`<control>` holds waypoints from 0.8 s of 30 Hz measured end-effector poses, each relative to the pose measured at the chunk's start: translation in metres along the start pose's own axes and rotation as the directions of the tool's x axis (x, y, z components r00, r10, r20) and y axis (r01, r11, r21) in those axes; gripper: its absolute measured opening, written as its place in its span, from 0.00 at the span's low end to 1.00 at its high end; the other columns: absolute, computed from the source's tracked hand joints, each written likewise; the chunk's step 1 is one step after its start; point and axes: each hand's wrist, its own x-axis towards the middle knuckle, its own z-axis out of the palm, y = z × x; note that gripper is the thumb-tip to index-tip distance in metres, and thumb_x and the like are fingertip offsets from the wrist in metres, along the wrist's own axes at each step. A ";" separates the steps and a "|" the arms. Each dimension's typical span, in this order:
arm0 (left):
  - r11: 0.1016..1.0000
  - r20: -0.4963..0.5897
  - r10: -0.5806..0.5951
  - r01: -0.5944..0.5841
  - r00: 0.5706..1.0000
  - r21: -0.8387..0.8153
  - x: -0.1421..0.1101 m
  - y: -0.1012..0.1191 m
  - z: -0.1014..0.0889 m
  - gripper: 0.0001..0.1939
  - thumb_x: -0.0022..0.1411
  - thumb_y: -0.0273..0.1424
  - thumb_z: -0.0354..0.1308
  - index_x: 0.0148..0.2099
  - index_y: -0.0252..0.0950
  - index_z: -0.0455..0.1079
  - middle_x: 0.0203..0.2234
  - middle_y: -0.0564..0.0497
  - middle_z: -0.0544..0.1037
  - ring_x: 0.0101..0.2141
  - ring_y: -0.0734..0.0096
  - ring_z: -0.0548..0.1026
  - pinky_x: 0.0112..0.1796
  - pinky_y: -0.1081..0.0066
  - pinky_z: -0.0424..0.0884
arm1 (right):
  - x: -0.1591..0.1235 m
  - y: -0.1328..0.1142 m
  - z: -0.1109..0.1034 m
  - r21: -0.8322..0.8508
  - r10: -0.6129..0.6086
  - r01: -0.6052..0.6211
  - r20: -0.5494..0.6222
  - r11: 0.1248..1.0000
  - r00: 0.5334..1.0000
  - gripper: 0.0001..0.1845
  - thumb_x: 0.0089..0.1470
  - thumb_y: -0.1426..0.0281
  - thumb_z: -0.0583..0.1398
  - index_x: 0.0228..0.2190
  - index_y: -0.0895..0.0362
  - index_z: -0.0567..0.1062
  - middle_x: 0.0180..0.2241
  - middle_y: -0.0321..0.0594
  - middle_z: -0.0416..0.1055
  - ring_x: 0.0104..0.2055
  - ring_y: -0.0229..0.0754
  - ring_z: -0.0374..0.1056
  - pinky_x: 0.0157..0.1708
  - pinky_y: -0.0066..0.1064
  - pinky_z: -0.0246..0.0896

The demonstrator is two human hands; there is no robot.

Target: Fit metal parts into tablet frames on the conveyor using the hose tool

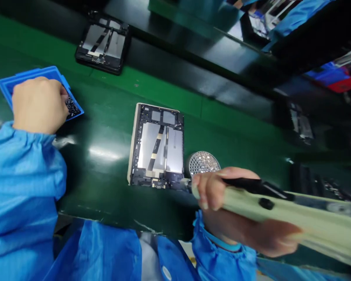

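My left hand [39, 103] is over a blue tray [51, 71] of small dark screws [72, 107]. Its fingers curl down into the tray, and what they pinch, if anything, is hidden. My right hand [215, 189] grips a pale electric screwdriver [316, 222], slightly blurred, its tip pointing left towards the lower right corner of an opened tablet [160, 148]. Whether the tip touches the tablet I cannot tell. The tablet lies in a light-edged holder [132, 156], its silver battery plates and a dark ribbon cable showing. A round perforated container [203, 162] stands just right of it, partly behind my right hand.
Another opened tablet [103, 43] sits at the back left, apparently on a stack. A dark raised ledge [175, 74] runs along the green bench [99, 156]. At the upper right are a blue sleeve [298, 23] of another person and a red bin [345, 84].
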 end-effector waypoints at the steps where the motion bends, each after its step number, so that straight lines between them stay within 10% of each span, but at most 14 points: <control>1: 0.999 0.106 -0.032 0.028 0.994 0.037 0.009 -0.002 0.002 0.45 0.69 0.39 0.18 0.53 0.15 0.72 0.54 0.45 0.74 0.66 0.38 0.64 0.53 0.34 0.59 | -0.002 0.003 0.009 0.011 0.007 -0.007 0.028 1.000 1.000 0.27 0.53 0.41 0.67 0.41 0.50 0.82 0.16 0.29 0.64 0.17 0.38 0.59 0.30 0.40 0.64; 5: 0.996 0.287 -0.086 0.070 0.954 0.063 0.019 -0.002 0.014 0.30 0.68 0.44 0.55 0.56 0.19 0.74 0.59 0.27 0.74 0.64 0.29 0.68 0.62 0.39 0.65 | -0.003 0.017 0.028 0.035 -0.039 0.036 0.084 0.999 0.996 0.28 0.55 0.43 0.66 0.43 0.54 0.81 0.17 0.28 0.65 0.18 0.37 0.60 0.29 0.39 0.64; 7: 0.994 0.258 -0.105 0.103 0.960 0.023 0.018 -0.006 0.022 0.28 0.68 0.39 0.54 0.58 0.20 0.73 0.60 0.24 0.72 0.63 0.27 0.68 0.62 0.37 0.63 | -0.001 0.022 0.028 0.053 -0.039 0.034 0.104 0.998 0.994 0.27 0.56 0.45 0.65 0.43 0.54 0.81 0.17 0.28 0.65 0.17 0.37 0.60 0.28 0.37 0.63; 14: 0.839 0.041 -0.039 0.055 0.998 -0.541 0.030 -0.038 0.050 0.32 0.41 0.64 0.69 0.31 0.41 0.71 0.40 0.49 0.78 0.68 0.48 0.56 0.63 0.54 0.58 | 0.003 0.025 0.022 0.031 -0.016 0.012 0.124 0.999 0.992 0.27 0.55 0.46 0.64 0.42 0.55 0.82 0.17 0.28 0.66 0.16 0.37 0.60 0.28 0.38 0.62; 19: 0.979 0.253 -0.110 0.149 0.961 -0.139 0.019 -0.017 0.022 0.32 0.58 0.55 0.65 0.42 0.26 0.78 0.53 0.37 0.78 0.65 0.34 0.66 0.63 0.42 0.60 | 0.002 0.020 0.031 -0.009 0.022 -0.021 0.128 1.000 0.992 0.24 0.54 0.45 0.67 0.35 0.53 0.79 0.17 0.27 0.66 0.17 0.37 0.60 0.29 0.37 0.63; 24: 0.989 0.186 -0.113 0.129 0.976 -0.075 0.005 -0.007 0.008 0.19 0.70 0.32 0.59 0.54 0.21 0.77 0.57 0.35 0.76 0.64 0.32 0.68 0.61 0.34 0.62 | 0.000 0.027 0.037 0.005 -0.009 0.008 0.106 1.000 0.994 0.20 0.53 0.49 0.67 0.35 0.53 0.79 0.17 0.27 0.64 0.17 0.37 0.60 0.26 0.36 0.61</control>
